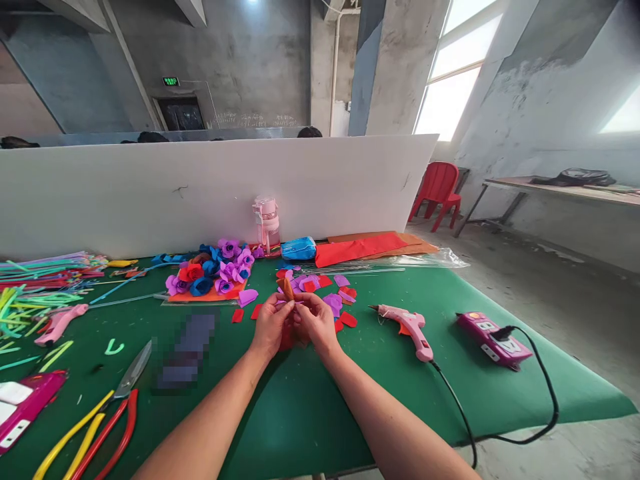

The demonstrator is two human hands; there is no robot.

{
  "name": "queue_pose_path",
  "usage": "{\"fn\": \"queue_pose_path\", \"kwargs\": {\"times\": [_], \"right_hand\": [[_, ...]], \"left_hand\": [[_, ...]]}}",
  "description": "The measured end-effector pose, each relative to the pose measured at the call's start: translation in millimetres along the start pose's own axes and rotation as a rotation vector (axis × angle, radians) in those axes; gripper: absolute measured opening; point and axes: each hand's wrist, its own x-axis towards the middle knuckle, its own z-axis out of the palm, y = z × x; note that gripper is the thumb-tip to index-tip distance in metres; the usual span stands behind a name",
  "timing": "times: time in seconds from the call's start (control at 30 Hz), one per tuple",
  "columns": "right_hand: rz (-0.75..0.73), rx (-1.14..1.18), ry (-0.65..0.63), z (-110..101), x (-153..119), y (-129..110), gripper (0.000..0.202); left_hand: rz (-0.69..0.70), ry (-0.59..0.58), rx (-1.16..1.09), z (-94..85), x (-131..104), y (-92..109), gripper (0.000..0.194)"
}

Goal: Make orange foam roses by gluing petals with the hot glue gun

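Over the middle of the green table, my left hand (271,327) and my right hand (319,323) meet with their fingers pinched together. Between them is a brown-orange piece of crepe paper (287,288), its folded tip pointing up above my left fingers. Reddish paper shows below the fingers; whether it is the same piece I cannot tell. Around the hands lie loose purple petals (334,304) and red petals (349,320). To the right, a pink glue gun (409,325) rests on its side. Purple, red and blue paper flowers (215,270) are heaped to the left.
A magenta power strip (493,340) with a black cable lies right. Left are scissors (131,373), yellow and red handles, another pink glue gun (63,323) and bundled coloured stems (45,267). A pink bottle (267,223) and red crepe paper (360,249) are by the white board (210,193).
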Motion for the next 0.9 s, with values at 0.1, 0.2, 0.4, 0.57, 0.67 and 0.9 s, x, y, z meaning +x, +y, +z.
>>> {"fn": "queue_pose_path", "kwargs": {"times": [0.1,0.2,0.4,0.57,0.67,0.9], "right_hand": [[-0.149,-0.207,0.025,-2,-2,-2,0.026],[-0.365,-0.488,-0.003,-2,-7,-6,0.03],[-0.516,-1.002,-0.126,8,-23,-11,0.054],[-0.517,-0.736,-0.08,4,-18,-15,0.04],[-0.315,-0.391,0.059,-7,-2,-11,0.034],[-0.022,0.016,-0.132,-16,12,-11,0.033]], "left_hand": [[0.028,0.01,-0.004,-1.7,1,-1,0.034],[0.061,0.023,0.033,-3.4,1,-2,0.034],[0.133,0.157,0.246,-9.6,4,-5,0.034],[0.072,0.131,0.121,-10.7,5,3,0.036],[0.013,0.031,0.033,-9.6,4,10,0.039],[-0.045,-0.147,0.055,-8.1,0,9,0.032]]}}
